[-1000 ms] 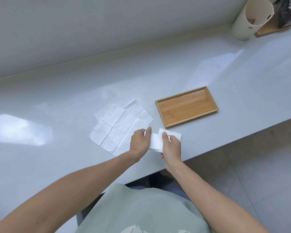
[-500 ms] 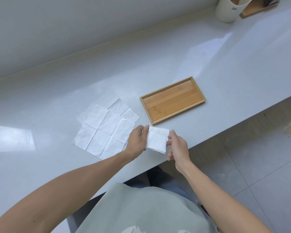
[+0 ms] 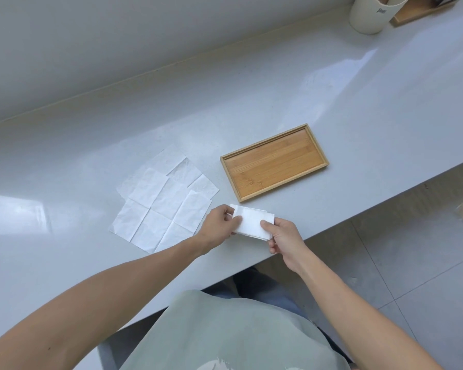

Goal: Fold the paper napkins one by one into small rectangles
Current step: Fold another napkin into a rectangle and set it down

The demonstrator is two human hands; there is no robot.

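Observation:
A white folded napkin (image 3: 251,221), a small rectangle, is held just above the counter near its front edge. My left hand (image 3: 219,225) pinches its left end with thumb on top. My right hand (image 3: 284,236) pinches its right end, thumb on top and fingers curled underneath. To the left, several unfolded white napkins (image 3: 162,202) lie flat and overlapping on the grey counter (image 3: 251,102), their crease lines showing.
A shallow wooden tray (image 3: 274,161) with nothing in it sits just behind the held napkin. At the far right back stand a cream cylindrical container (image 3: 369,14) and another wooden board (image 3: 417,10). The counter's front edge runs right under my hands; tiled floor lies below.
The folded napkin has come up off the counter, now held at both ends. My right hand has slid from pressing on top to gripping the right end.

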